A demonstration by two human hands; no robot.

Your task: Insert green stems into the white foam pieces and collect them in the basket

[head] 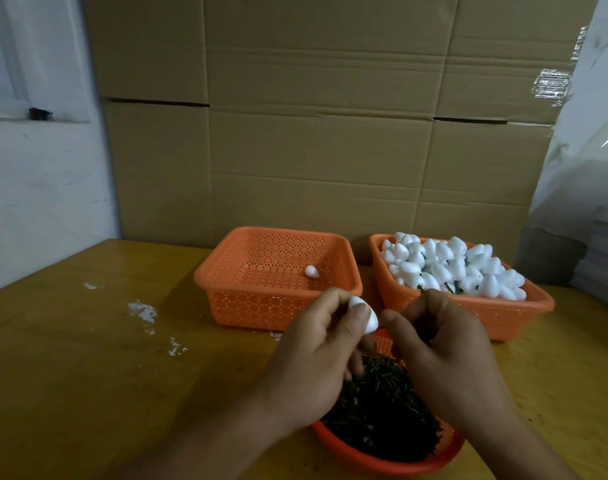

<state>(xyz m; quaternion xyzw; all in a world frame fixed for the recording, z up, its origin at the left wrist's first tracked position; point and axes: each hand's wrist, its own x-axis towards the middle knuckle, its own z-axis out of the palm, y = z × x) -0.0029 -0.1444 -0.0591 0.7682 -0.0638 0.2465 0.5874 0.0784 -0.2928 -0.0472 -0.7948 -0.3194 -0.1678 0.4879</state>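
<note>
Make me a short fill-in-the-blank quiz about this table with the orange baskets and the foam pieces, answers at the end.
1. The left hand holds one white ____ piece.
2. The left basket holds just ____ foam piece.
3. The near basket under the hands is filled with dark green ____.
4. The right basket is heaped with foam pieces whose colour is ____.

Answers: foam; one; stems; white
</note>
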